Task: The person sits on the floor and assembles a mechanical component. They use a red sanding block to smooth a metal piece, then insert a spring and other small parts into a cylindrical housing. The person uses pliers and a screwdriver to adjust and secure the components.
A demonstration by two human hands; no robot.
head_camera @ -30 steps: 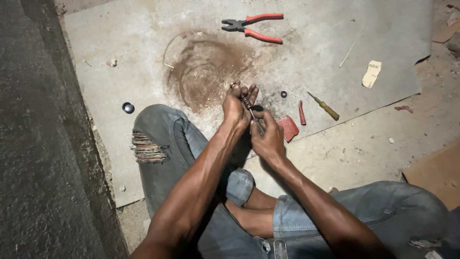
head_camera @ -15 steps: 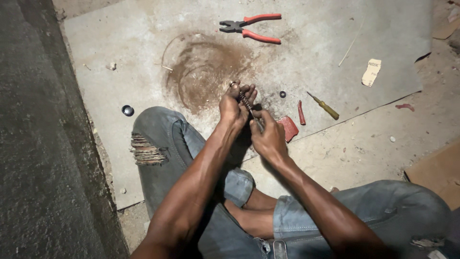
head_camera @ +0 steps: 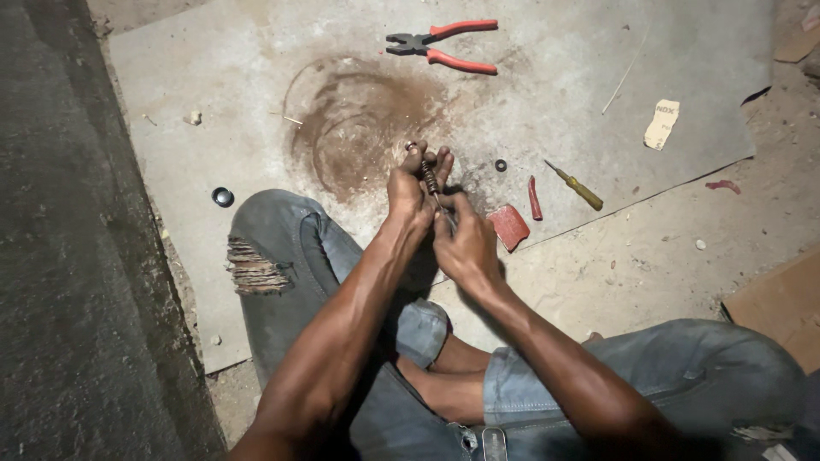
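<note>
1. Two hands meet over the grey sheet (head_camera: 213, 77) on the ground: your left hand (head_camera: 412, 189) and right hand (head_camera: 465, 243) are both closed around one thin rusty spring-wound rod (head_camera: 430, 179).
2. Your left hand is curled tight about the rod's upper part, and its far tip shows just past your fingers (head_camera: 431, 160).
3. Your right hand grips the lower end, fist narrow, thumb side toward the left hand; the two hands touch.
4. The rod tilts away from you, above the brown ring-shaped rust stain (head_camera: 350, 119) on the sheet.
5. Just right of your right hand lies a flat red piece (head_camera: 509, 227); beyond it a small red stick (head_camera: 535, 198) and a yellow-handled screwdriver (head_camera: 577, 187).
6. A small black ring (head_camera: 500, 165) sits near the rod's tip, and a round black cap (head_camera: 223, 196) lies by your left knee.
7. Red-handled pliers (head_camera: 444, 47) rest at the far edge of the sheet, well apart from your hands.
8. A scrap of pale paper (head_camera: 661, 124) lies far right.
</note>
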